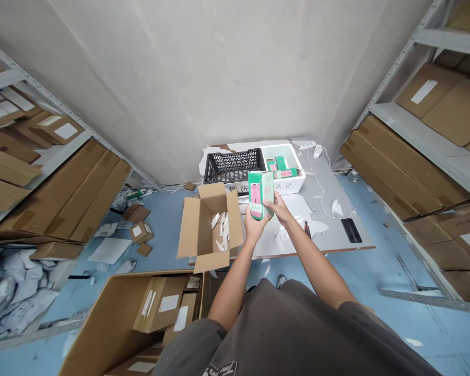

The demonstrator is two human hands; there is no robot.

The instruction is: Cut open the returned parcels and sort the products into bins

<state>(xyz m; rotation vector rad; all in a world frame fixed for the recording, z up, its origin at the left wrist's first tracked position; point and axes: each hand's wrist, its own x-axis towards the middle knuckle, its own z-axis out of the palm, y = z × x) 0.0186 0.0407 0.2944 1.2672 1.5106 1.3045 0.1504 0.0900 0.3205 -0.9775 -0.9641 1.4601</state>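
A green product box (pixel 255 194) with a pink item pictured on its front is held upright over the table, between both hands. My left hand (pixel 254 225) grips its lower end, fingers closed around the bottom. My right hand (pixel 279 208) holds the right side, with the thumb across the box. Just behind stands a white foam bin (pixel 292 185) with several similar green boxes (pixel 281 163) lying in it. Beside that bin is a black plastic crate (pixel 235 164). An open cardboard carton (pixel 190 227), with white paper pieces inside, is left of my hands.
On the table (pixel 317 175) lie a phone (pixel 351 230), a white cable, a power strip (pixel 307 145) and torn paper. A large carton (pixel 97 324) holding smaller boxes stands at lower left. Shelves with cardboard boxes line both sides. Scraps litter the blue floor (pixel 164 214).
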